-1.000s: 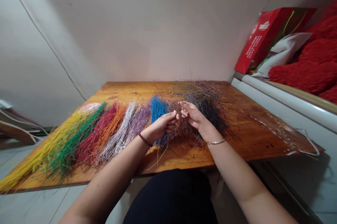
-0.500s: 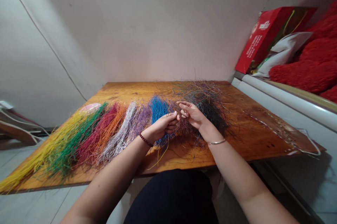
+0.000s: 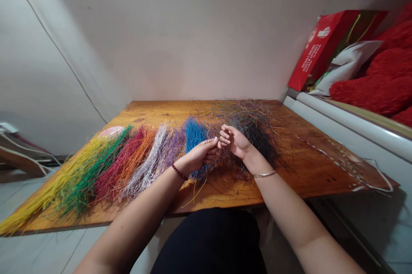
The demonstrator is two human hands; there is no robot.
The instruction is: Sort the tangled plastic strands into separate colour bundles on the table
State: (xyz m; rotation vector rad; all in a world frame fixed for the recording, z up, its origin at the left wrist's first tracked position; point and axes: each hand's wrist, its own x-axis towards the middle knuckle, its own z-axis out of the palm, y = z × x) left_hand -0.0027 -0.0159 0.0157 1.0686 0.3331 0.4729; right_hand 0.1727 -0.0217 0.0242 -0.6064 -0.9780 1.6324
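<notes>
My left hand is closed in a pinch, thumb and forefinger pressed together, over the edge of the blue wire bundle. Its fingertips meet those of my right hand, whose fingers are curled inward. Anything between the fingertips is too fine to make out. Behind and under my right hand lies a tangled heap of dark, thin wires. Brownish-purple strands show below the two hands. A purple bundle lies just left of the blue one.
On the wooden table, white, orange, crimson, green and yellow bundles fan out leftward. A pink round dish sits behind them. A red box and red fluffy cloth rest at right.
The fingers of my right hand have curled in, where the forefinger was stretched out before. My left hand stays pinched in nearly the same place.
</notes>
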